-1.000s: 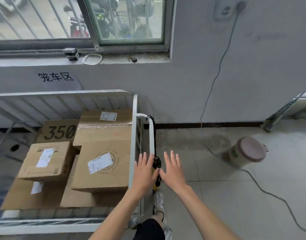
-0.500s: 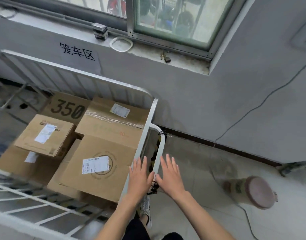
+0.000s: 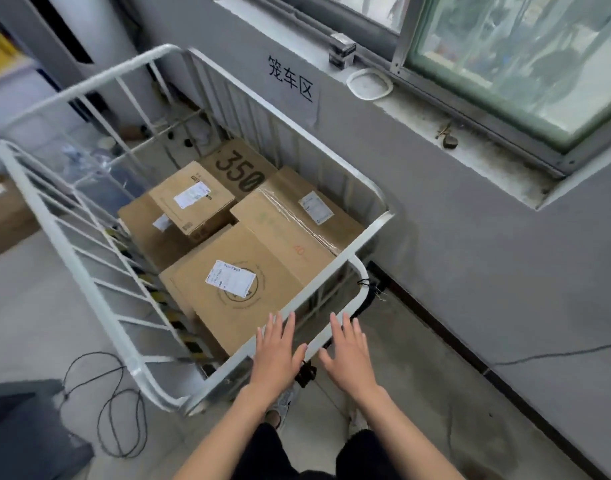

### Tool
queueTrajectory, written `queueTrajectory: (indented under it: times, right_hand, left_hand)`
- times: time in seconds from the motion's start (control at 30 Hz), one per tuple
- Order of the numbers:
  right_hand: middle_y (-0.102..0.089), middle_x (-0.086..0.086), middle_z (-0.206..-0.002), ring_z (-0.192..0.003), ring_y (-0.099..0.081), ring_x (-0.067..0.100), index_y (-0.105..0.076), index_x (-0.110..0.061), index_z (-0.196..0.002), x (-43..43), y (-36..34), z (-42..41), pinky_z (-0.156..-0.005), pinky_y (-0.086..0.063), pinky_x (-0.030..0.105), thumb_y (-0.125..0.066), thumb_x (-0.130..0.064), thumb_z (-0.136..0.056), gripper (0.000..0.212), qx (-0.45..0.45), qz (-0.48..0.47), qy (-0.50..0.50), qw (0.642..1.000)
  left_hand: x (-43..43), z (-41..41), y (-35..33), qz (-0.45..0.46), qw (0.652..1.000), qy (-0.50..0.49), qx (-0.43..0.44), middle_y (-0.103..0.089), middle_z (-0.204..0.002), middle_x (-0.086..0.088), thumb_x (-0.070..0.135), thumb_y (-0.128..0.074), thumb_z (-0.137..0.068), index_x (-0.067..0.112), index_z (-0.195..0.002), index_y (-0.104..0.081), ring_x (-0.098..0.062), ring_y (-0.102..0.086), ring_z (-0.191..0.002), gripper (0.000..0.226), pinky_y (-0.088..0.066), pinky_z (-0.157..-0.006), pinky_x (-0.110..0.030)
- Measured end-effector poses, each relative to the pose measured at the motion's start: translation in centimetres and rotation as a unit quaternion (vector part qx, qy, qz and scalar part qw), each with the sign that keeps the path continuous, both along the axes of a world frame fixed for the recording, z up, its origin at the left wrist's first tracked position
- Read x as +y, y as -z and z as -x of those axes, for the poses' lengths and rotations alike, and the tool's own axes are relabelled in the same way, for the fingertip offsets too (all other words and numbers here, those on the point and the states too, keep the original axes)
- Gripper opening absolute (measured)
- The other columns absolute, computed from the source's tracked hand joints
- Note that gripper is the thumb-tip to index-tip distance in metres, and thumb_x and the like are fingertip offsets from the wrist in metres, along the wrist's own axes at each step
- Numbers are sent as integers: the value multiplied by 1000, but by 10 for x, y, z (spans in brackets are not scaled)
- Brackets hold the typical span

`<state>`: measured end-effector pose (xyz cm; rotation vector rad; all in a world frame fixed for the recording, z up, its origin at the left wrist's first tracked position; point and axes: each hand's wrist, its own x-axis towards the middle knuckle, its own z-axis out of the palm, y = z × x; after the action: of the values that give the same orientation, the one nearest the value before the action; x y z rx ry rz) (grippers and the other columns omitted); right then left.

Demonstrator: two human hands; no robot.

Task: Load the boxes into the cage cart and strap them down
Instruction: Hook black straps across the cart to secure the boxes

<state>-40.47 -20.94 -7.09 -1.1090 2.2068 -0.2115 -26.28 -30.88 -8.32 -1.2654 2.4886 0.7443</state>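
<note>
The white cage cart (image 3: 362,237) stands against the grey wall and holds several brown cardboard boxes. The nearest is a large box with a white label (image 3: 238,292); behind it lie a taped box (image 3: 297,220), a small labelled box (image 3: 193,199) and a box printed 350 (image 3: 241,168). A black strap (image 3: 305,374) hangs from the cart's white handle bar (image 3: 361,282), between my hands. My left hand (image 3: 278,351) hovers flat with fingers spread at the cart's near rail. My right hand (image 3: 347,355) is spread just right of the handle. Neither hand holds anything.
A window sill (image 3: 470,140) with a white ring (image 3: 368,83) and a small padlock (image 3: 447,140) runs along the wall above the cart. Black cables (image 3: 113,410) loop on the floor at lower left beside a dark object (image 3: 23,431). More cardboard (image 3: 6,213) sits at far left.
The view has swung left and tilted, so the whole cart shows and the tipped bucket has left the frame. Both hands stay spread on either side of the handle.
</note>
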Motion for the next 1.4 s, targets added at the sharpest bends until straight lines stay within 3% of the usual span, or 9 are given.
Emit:
queueTrajectory:
  times: [0.2,0.47,0.63,0.8,0.9,1.0,1.17,1.3,1.4]
  right_hand:
    - [4,8,-170,-156,6,30,-3,-22,-162,33,22,21,-125,-8,45,-46,-37,-102,75,-42,12,-107,993]
    - [-11,9,-169,-155,-10,28,-16,-18,-161,65,37,-2,-124,-19,43,-50,-33,-101,71,-80,-27,-215,973]
    - [-41,10,-157,-147,-32,25,-38,-10,-152,52,62,-9,-120,-26,39,-48,-33,-101,57,-65,-48,-241,967]
    - [-65,10,-127,-128,-50,31,-57,-9,-124,33,92,-18,-99,-44,40,-46,-29,-101,32,-57,-32,-212,975]
    - [-69,12,-113,-112,-59,34,-59,-11,-117,29,102,-24,-80,-45,41,-44,-28,-103,27,-66,-8,-196,978]
    - [-70,6,-101,-92,-64,32,-59,-16,-113,32,101,-29,-63,-37,36,-40,-29,-105,25,-71,15,-183,980]
    - [-68,-7,-88,-80,-64,23,-54,-28,-103,45,67,-36,-58,-34,33,-38,-35,-103,18,-79,45,-143,986]
    - [-51,-15,-66,-72,-62,20,-42,-33,-87,41,23,-45,-52,-29,32,-42,-35,-101,14,-98,82,-114,985]
    - [-62,-9,-75,-79,-66,23,-47,-29,-94,28,-10,-61,-59,-35,35,-44,-34,-101,10,-102,117,-131,979]
  left_hand:
    - [82,-26,-9,-16,980,-196,-26,8,-170,-7,54,-34,-105,22,-162,4,-25,14,-156,77,9,-122,-42]
    - [155,-21,9,-103,950,-289,-57,7,-170,-7,54,-35,-105,22,-163,1,-26,15,-155,75,7,-124,-48]
    - [141,-2,42,-135,933,-330,-41,-14,-169,-5,50,-37,-106,18,-163,-12,-26,3,-157,70,2,-125,-50]
    - [120,10,76,-109,915,-387,-26,-42,-158,-11,37,-42,-107,13,-155,-35,-27,-21,-154,54,-15,-124,-49]
    - [112,14,84,-108,896,-430,9,-63,-134,-16,29,-46,-105,12,-135,-57,-33,-51,-133,37,-37,-110,-47]
    - [116,15,78,-93,888,-449,35,-72,-115,-14,27,-45,-104,15,-122,-62,-35,-63,-110,27,-47,-94,-44]
    - [129,9,49,-39,882,-467,44,-74,-100,-6,30,-43,-104,22,-117,-63,-32,-68,-95,25,-42,-66,-34]
    - [125,-4,10,-15,866,-493,83,-75,-95,-6,32,-46,-102,24,-110,-63,-34,-68,-90,20,-37,-62,-33]
    - [116,-20,-26,10,847,-516,127,-75,-94,-6,31,-50,-102,23,-108,-66,-33,-68,-89,18,-33,-62,-30]
